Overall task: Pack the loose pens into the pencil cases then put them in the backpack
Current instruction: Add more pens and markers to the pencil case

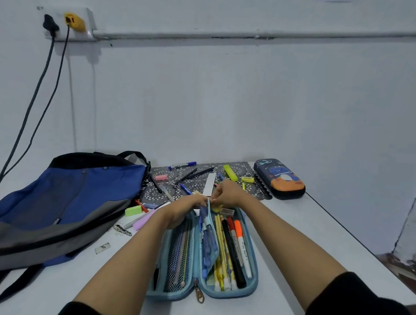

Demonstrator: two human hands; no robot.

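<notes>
- The left hand [184,210] reaches over the far end of the open pencil case [254,282]. Its fingers are curled and pinch the top edge of the divider flap [208,233].
- The right hand [228,192] comes from the other side, fingers bent down, and pinches the same top edge. The fingertips of both hands meet there.
- The divider flap stands up between the two halves of the case and has blue pens tucked into it.
- The right half holds black, red, orange and white markers and yellow pencils. The left half has a mesh pocket with thin sticks behind it.
- Loose pens [189,174] lie scattered on a patterned mat [156,193] just beyond the hands.
- A closed second pencil case [280,180] sits at the far right of the table [307,236].
- The backpack [65,209] lies flat on the left, well apart from the open case.
</notes>
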